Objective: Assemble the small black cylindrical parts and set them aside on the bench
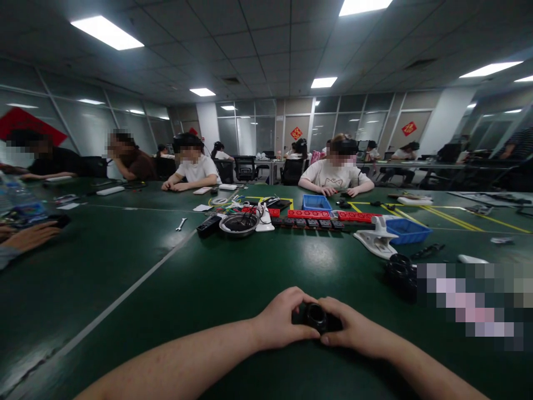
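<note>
Left hand: thumb and fingers curved around the near-left side of the black part, pinching it. Right hand: closed on the part's right side, thumb at the near edge, fingers over the top. Thumb tips close together at the near side. Black part: round opening facing up, held low over the green table; contact with the table cannot be told.

All positions below relative to the black part.

Right and slightly beyond: black rings, clustered, beside a pixelated patch. Farther beyond, to the right: white clamp, with a blue tray just behind it.

Straight beyond: black strip, lying crosswise; red strips along its far side; second tray behind these.

Beyond, to the left: white stand, next to a round dish; black box at the dish's left; wrench farther left, flat on the table.

Far left: another person's hand near dark items. Across the table: two seated people in white shirts, hands on the tabletop.
</note>
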### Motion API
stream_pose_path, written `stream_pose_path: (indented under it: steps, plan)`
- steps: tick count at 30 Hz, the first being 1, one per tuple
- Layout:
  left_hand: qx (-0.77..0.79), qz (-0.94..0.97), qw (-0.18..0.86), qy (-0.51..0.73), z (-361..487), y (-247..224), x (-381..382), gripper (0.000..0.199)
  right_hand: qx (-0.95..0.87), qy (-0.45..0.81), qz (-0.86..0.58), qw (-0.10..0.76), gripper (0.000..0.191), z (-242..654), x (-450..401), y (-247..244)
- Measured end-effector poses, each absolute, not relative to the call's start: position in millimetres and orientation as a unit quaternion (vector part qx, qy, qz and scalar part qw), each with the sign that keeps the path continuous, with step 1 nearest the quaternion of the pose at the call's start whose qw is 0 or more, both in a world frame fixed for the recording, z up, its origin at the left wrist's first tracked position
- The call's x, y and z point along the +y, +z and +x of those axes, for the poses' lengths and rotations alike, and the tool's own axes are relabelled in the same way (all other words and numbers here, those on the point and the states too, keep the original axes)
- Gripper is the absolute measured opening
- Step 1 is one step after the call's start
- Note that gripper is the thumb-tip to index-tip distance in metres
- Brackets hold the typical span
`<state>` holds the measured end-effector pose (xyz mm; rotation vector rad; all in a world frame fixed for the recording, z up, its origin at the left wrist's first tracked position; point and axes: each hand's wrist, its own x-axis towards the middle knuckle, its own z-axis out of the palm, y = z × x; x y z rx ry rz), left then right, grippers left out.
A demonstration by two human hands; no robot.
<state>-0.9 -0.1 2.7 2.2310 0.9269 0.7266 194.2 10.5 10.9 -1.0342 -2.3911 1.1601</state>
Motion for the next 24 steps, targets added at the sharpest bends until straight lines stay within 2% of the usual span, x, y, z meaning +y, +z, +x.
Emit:
stream_pose_path:
  steps: [13,17,21,24]
  plan:
    - [0.359,0.851,0.292,0.248,-2,-1,4,0.052,-0.834,0.406,-0.348,0.137,0.036,192,12,12]
    - [0.35,0.852,0.296,0.253,-2,1,3,0.047,-0.827,0.395,-0.377,0.133,0.035,190,11,12]
    - [0.389,0.826,0.312,0.262,2,5,-3,0.044,-0.822,0.346,-0.43,0.142,0.032,186,9,5]
    - [0.444,0.797,0.303,0.276,7,5,-9,0.041,-0.831,0.263,-0.466,0.155,0.027,180,6,-4]
